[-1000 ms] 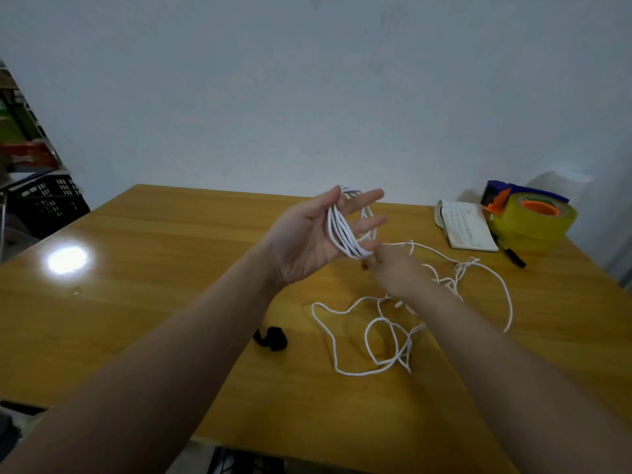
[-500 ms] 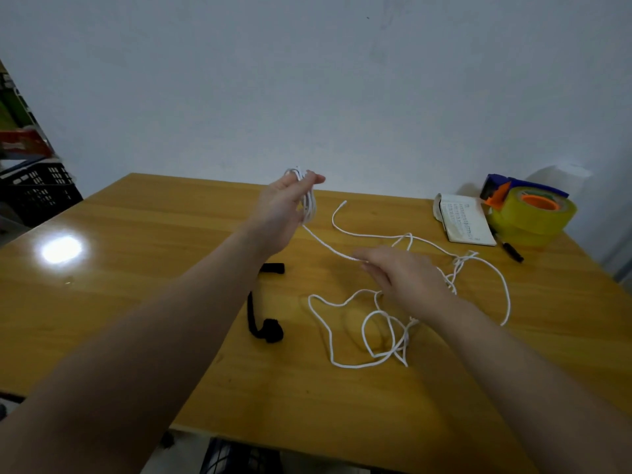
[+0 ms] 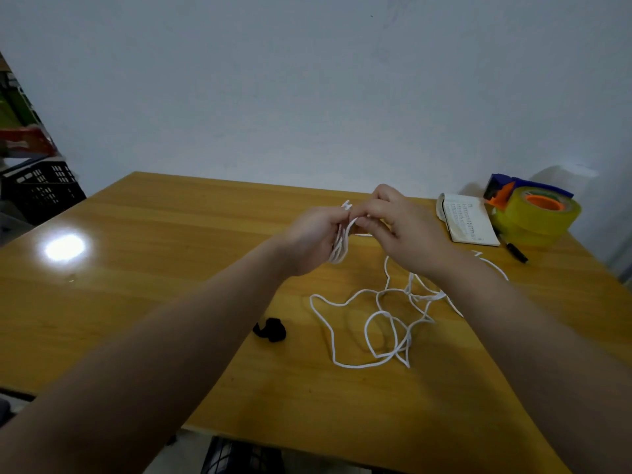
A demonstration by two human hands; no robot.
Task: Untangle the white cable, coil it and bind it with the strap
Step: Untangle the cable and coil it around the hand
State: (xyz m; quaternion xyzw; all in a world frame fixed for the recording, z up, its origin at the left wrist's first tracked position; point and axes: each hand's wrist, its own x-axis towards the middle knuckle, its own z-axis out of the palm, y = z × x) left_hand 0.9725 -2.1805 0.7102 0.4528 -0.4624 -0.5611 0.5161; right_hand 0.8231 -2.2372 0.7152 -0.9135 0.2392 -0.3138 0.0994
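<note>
I am partway through the coiling, by my reckoning. A few turns of the white cable (image 3: pixel 339 247) are gathered into a small hank in my left hand (image 3: pixel 309 239), held up over the table (image 3: pixel 154 268). The greater part of the cable lies loose on the wood below and to the right, in crossing loops with what looks like a knotty snarl near my right wrist. That length needs freeing and winding on. The strap (image 3: pixel 271 330) lies crumpled on the table beside my left forearm, apart from the cable and untouched, so the binding is not yet begun.

My left fingers are curled round the hank, closing its turns against the palm; the fingertips themselves are hidden. My right hand (image 3: pixel 408 234) meets the left at the top of the hank. Its fingers (image 3: pixel 371 213) are bent and drawn together, and they seem to pinch a strand there, laying it onto the turns. The exact contact is hidden behind the knuckles.
</note>
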